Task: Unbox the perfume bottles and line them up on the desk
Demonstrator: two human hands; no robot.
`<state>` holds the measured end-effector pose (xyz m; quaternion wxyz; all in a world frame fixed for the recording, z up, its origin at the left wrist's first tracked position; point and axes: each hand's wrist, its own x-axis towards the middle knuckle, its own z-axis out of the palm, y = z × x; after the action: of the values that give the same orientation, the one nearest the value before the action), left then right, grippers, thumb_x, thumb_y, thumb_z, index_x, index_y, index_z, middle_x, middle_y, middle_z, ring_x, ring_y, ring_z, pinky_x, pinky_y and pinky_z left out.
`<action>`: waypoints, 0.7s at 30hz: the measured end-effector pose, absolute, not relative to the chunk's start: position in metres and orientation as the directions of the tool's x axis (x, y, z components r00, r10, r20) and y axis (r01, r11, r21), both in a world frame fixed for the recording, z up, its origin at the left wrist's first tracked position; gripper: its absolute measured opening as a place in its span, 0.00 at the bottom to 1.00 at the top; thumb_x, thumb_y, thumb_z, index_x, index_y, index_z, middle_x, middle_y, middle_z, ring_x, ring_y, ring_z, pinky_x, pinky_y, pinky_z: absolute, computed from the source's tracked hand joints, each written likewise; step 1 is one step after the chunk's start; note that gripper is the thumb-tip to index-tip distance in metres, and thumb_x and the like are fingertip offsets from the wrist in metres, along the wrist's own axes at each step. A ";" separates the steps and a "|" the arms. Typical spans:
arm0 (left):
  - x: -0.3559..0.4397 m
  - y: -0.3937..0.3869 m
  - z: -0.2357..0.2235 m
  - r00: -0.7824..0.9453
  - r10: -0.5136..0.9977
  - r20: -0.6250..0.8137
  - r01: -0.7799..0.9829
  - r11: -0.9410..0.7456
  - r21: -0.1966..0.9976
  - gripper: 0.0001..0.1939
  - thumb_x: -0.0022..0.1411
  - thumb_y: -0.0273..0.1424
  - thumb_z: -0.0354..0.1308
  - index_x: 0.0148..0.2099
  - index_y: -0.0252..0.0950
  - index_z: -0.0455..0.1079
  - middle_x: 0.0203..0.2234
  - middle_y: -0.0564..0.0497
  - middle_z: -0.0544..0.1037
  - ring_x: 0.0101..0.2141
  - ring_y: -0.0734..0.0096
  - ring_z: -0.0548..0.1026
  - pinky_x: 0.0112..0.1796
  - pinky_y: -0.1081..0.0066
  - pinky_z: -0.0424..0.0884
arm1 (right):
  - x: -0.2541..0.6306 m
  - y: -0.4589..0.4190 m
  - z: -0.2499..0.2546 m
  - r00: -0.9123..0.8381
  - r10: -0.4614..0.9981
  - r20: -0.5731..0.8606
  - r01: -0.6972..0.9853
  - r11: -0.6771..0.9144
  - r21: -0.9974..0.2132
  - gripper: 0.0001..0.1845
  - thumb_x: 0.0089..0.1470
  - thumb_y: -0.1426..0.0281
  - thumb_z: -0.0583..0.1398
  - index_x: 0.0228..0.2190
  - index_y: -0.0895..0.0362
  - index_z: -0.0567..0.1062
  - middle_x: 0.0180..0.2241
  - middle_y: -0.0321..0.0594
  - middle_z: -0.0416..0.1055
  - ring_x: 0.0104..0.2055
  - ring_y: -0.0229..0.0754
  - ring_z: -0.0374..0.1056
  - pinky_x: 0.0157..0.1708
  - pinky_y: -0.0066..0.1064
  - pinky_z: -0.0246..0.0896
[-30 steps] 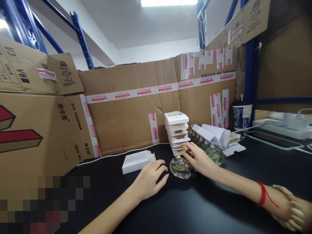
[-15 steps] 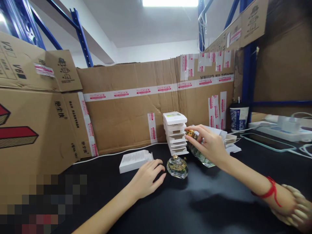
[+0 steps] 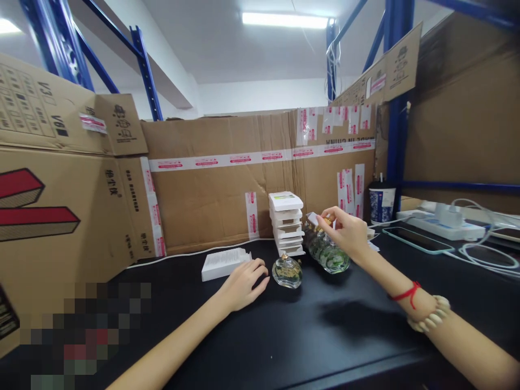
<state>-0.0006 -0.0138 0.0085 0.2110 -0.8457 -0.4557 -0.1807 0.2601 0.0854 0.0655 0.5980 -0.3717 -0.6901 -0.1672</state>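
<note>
My left hand (image 3: 242, 284) rests on the black table with its curved fingers apart and nothing in them. Just right of its fingertips stands a clear glass perfume bottle (image 3: 287, 272) with a gold neck. A white box (image 3: 223, 264) lies flat behind the hand, its near end partly hidden by the fingers. My right hand (image 3: 345, 230) is over a group of glass perfume bottles (image 3: 335, 259) with gold tops. Its thumb and forefinger are closed on a small white piece of paper or card (image 3: 312, 219). The hand partly hides the bottles.
A stack of open white boxes (image 3: 286, 216) stands behind the single bottle. Brown cardboard (image 3: 211, 200) walls the back and left. At right are a patterned cup (image 3: 382, 203), a phone (image 3: 416, 240), a power strip (image 3: 442, 225) and white cables.
My right hand has shifted from beside a gold bottle top, and a white piece now shows at its fingertips. The camera view has turned slightly. My left hand stays beside the single bottle.
</note>
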 end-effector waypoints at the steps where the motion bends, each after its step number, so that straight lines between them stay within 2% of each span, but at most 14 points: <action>1: -0.001 -0.013 0.008 0.518 0.693 0.501 0.848 -0.493 -0.195 0.10 0.64 0.31 0.43 0.39 0.35 0.65 0.38 0.48 0.71 0.36 0.68 0.72 0.39 0.67 0.68 | 0.265 0.086 0.066 0.012 0.343 0.939 0.728 0.641 -0.243 0.18 0.51 0.54 0.55 0.27 0.55 0.73 0.16 0.32 0.67 0.16 0.32 0.59 0.20 0.23 0.47; 4: -0.003 -0.012 0.008 0.503 0.698 0.510 0.857 -0.481 -0.187 0.10 0.64 0.30 0.43 0.38 0.35 0.65 0.37 0.48 0.71 0.37 0.68 0.72 0.39 0.67 0.68 | 0.284 0.083 0.068 0.016 0.425 0.905 0.777 0.564 -0.279 0.18 0.51 0.53 0.54 0.30 0.55 0.72 0.19 0.33 0.70 0.18 0.34 0.63 0.21 0.24 0.47; 7: -0.003 -0.011 0.008 0.494 0.708 0.504 0.862 -0.473 -0.181 0.10 0.64 0.30 0.44 0.38 0.35 0.65 0.36 0.48 0.71 0.37 0.68 0.72 0.39 0.67 0.68 | 0.308 0.077 0.067 -0.031 0.504 0.863 0.841 0.480 -0.250 0.18 0.49 0.52 0.55 0.30 0.53 0.71 0.22 0.34 0.71 0.21 0.37 0.65 0.20 0.25 0.46; 10: -0.003 -0.010 0.009 0.499 0.714 0.492 0.861 -0.474 -0.184 0.09 0.64 0.30 0.44 0.38 0.35 0.65 0.36 0.48 0.71 0.36 0.68 0.72 0.39 0.67 0.68 | 0.336 0.075 0.061 -0.122 0.663 0.738 0.871 0.428 -0.241 0.16 0.45 0.52 0.57 0.28 0.52 0.71 0.23 0.33 0.73 0.25 0.40 0.68 0.19 0.25 0.46; 13: -0.003 -0.011 0.009 0.498 0.723 0.480 0.863 -0.469 -0.189 0.10 0.64 0.30 0.43 0.38 0.35 0.65 0.36 0.48 0.71 0.37 0.68 0.71 0.40 0.67 0.68 | 0.358 0.080 0.049 -0.221 0.808 0.546 0.820 0.457 -0.344 0.15 0.42 0.53 0.59 0.26 0.52 0.72 0.24 0.33 0.74 0.26 0.40 0.69 0.21 0.26 0.52; 17: -0.003 -0.010 0.008 0.494 0.731 0.471 0.866 -0.462 -0.191 0.10 0.64 0.30 0.44 0.38 0.35 0.65 0.37 0.48 0.71 0.37 0.68 0.71 0.40 0.66 0.68 | 0.365 0.093 0.024 -0.375 0.851 0.368 0.668 0.524 -0.529 0.13 0.38 0.58 0.60 0.19 0.54 0.70 0.19 0.36 0.72 0.22 0.39 0.67 0.21 0.28 0.58; 21: -0.004 -0.011 0.007 0.488 0.730 0.478 0.869 -0.456 -0.190 0.10 0.64 0.29 0.44 0.38 0.35 0.65 0.36 0.48 0.71 0.37 0.68 0.72 0.40 0.67 0.68 | 0.356 0.106 0.002 -0.371 0.858 0.356 0.555 0.512 -0.656 0.13 0.38 0.59 0.59 0.17 0.54 0.64 0.15 0.34 0.68 0.18 0.38 0.63 0.19 0.29 0.60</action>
<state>-0.0038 -0.0107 0.0071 0.2086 -0.8369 -0.4778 -0.1666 0.3560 0.1055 0.0017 0.3448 -0.4425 -0.7982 0.2196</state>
